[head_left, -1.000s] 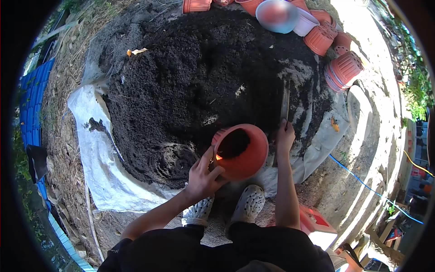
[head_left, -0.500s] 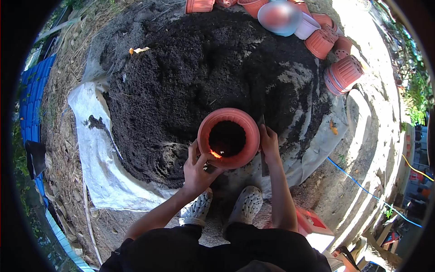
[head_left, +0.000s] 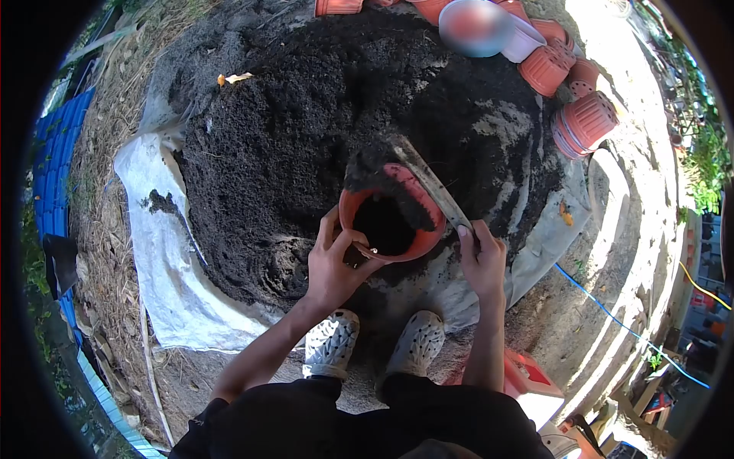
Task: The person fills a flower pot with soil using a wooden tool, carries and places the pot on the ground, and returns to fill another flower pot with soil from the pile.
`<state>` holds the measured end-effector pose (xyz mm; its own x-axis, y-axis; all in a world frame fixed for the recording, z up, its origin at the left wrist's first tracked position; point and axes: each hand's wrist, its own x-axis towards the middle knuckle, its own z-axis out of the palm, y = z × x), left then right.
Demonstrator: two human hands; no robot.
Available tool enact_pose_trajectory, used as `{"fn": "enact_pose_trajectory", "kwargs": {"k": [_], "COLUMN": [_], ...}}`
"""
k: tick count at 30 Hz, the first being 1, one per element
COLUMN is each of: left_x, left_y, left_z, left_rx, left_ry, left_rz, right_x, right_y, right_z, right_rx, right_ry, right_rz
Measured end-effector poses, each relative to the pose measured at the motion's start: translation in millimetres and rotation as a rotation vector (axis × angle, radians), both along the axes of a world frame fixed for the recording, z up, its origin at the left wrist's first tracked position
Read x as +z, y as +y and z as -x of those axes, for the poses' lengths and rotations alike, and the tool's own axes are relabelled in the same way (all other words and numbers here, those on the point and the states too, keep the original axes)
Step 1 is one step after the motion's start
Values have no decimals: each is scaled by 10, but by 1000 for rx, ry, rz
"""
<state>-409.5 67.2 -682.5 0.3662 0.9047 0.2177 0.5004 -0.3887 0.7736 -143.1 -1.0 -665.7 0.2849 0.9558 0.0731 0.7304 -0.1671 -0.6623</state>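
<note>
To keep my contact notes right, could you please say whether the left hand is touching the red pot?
Touching; the head view shows the left hand gripping the near left rim of the red pot.

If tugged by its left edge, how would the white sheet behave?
The white sheet looks floppy, judging by its creases and rumpled edge. It would probably drag heavily, since dark soil is heaped over much of it.

At far left, ribbed blue sheeting (head_left: 55, 164) beside straw-strewn ground (head_left: 103, 191), with a long thin stick (head_left: 153, 375) lower down; at right, a blue cord (head_left: 608, 309), a yellow cord (head_left: 699, 284), green foliage (head_left: 699, 172) and a red-and-white container (head_left: 533, 382).
</note>
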Motion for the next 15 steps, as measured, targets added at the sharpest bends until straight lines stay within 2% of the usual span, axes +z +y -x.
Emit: {"fn": "enact_pose_trajectory", "kwargs": {"k": [3, 5, 6, 8, 10, 12, 14, 15], "left_x": [-28, -72, -117, -204, -224, -262, -307, -320], "left_y": [-81, -190, -248, -351, -389, -419, -417, -420], "left_z": [2, 6, 19, 43, 82, 96, 153, 176], "left_rx": [18, -50, -51, -291, -306, -11, -51, -91], "left_ry": [52, -8, -7, 112, 126, -24, -2, 20], "left_rz": [-1, 63, 63, -286, -298, 124, 78, 32], "right_x": [-75, -36, -26, -5, 4, 18, 45, 62], "right_y": [25, 104, 132, 171, 155, 106, 32, -13], "right_z": [-22, -24, -44, -134, -254, -398, -546, -622], "right_rx": [-108, -313, -314, -486, -454, -424, -322, -322], "right_ry": [25, 255, 256, 476, 498, 519, 627, 628], "right_rz": [-64, -76, -76, 60, 131, 206, 375, 377]}}
